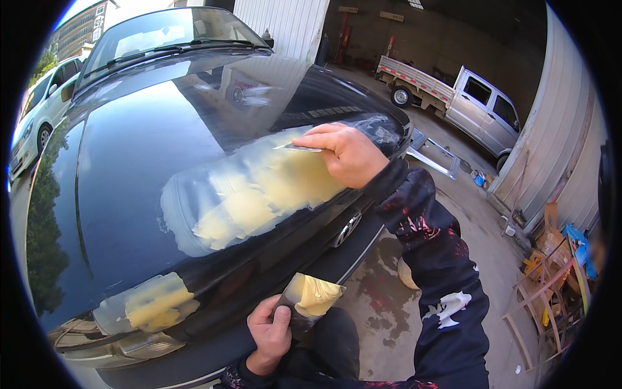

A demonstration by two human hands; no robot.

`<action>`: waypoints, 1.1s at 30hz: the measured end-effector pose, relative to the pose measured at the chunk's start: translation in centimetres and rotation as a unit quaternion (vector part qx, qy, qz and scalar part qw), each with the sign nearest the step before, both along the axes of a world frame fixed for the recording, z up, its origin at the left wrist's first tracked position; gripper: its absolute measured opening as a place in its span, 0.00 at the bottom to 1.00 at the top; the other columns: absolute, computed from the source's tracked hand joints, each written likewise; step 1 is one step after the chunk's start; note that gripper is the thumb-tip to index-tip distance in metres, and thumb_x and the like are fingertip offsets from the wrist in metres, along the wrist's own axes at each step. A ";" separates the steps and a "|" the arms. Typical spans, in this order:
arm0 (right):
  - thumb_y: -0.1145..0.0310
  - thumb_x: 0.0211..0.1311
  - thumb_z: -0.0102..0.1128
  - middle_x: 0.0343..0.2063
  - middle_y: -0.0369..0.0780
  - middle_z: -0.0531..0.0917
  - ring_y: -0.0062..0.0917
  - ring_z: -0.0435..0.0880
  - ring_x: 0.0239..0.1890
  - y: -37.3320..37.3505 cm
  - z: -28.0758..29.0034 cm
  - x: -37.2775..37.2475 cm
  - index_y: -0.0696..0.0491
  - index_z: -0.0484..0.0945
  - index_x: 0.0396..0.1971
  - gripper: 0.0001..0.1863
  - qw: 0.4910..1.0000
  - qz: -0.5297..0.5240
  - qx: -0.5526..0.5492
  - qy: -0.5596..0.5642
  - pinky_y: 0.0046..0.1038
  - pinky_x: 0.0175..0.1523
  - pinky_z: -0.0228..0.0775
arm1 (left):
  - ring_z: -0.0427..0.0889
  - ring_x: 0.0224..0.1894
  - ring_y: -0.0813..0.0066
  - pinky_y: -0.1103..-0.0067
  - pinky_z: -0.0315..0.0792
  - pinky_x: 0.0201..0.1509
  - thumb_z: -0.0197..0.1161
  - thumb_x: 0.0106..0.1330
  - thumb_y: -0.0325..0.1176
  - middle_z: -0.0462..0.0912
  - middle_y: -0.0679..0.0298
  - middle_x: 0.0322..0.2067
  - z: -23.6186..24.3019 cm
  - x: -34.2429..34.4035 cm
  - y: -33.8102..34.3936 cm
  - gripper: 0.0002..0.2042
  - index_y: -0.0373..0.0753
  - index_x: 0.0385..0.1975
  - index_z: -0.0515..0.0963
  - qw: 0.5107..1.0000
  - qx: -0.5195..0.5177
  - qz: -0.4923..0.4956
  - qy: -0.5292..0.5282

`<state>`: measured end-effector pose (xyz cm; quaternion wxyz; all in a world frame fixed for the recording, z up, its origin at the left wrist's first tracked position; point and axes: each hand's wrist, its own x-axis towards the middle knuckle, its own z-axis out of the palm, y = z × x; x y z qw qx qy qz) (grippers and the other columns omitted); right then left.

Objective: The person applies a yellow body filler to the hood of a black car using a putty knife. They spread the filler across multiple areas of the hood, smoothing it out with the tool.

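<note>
"Two hands! What is the right hand [350,154] doing?"

"It is pinching a thin, flat scraper [293,148]. The fingers are pressed together on it, pointing left."

"Where is the scraper?"

"At the top part of a big yellow patch [259,194] on the shiny dark hood [142,155]. I can't tell if the edge is touching the yellow stuff."

"What does the big patch look like?"

"Creamy yellow and streaky, with a dull gray ring around it."

"And the left hand [271,332]?"

"It is lower down, in front of the car. It squeezes a small, dark board [292,295], with its thumb on the near side. The board is tilted, and a thick blob of yellow paste [317,297] sits on it."

"Is there more yellow?"

"Yes, a smaller patch [159,303] to the left, just above the headlight [133,350]."

"What else do you see?"

"A silver truck [483,113] at the big open doorway, a white car [48,107] on the far left, and wet spots [389,298] on the ground. The right sleeve [447,259] is black with red and white bits."
</note>
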<state>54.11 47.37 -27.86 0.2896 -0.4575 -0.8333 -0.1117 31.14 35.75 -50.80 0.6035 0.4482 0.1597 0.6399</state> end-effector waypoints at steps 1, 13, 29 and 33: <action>0.81 0.57 0.51 0.44 0.47 0.84 0.42 0.81 0.48 2.0 0.6 -0.9 0.54 0.84 0.46 0.19 0.999 0.009 -0.033 0.008 0.34 0.56 0.73 | 0.80 0.38 0.79 0.81 0.74 0.46 0.62 0.70 0.33 0.85 0.60 0.37 0.1 0.0 0.0 0.13 0.26 0.44 0.79 1.000 -0.001 0.003 -0.005; 0.84 0.49 0.56 0.42 0.44 0.84 0.39 0.81 0.48 -6.4 -4.8 -1.9 0.52 0.85 0.45 0.22 0.999 0.011 0.049 -0.009 0.38 0.55 0.71 | 0.80 0.37 0.80 0.82 0.73 0.45 0.63 0.70 0.35 0.85 0.61 0.35 0.1 -0.3 -0.2 0.15 0.26 0.44 0.79 1.000 -0.001 -0.008 0.016; 0.88 0.52 0.48 0.47 0.46 0.84 0.41 0.80 0.51 -3.3 -2.9 4.6 0.55 0.83 0.48 0.25 0.990 -0.070 0.116 0.026 0.33 0.60 0.70 | 0.80 0.37 0.79 0.82 0.72 0.46 0.62 0.70 0.34 0.85 0.61 0.36 -0.2 0.2 -0.1 0.15 0.25 0.46 0.78 1.000 -0.006 -0.010 0.009; 0.82 0.60 0.54 0.45 0.46 0.85 0.39 0.81 0.49 4.5 0.2 4.6 0.55 0.83 0.48 0.18 0.992 -0.103 -0.067 0.036 0.31 0.56 0.73 | 0.80 0.38 0.78 0.81 0.73 0.47 0.62 0.70 0.34 0.85 0.59 0.37 -0.3 0.1 0.1 0.15 0.25 0.46 0.78 1.000 -0.002 0.002 0.004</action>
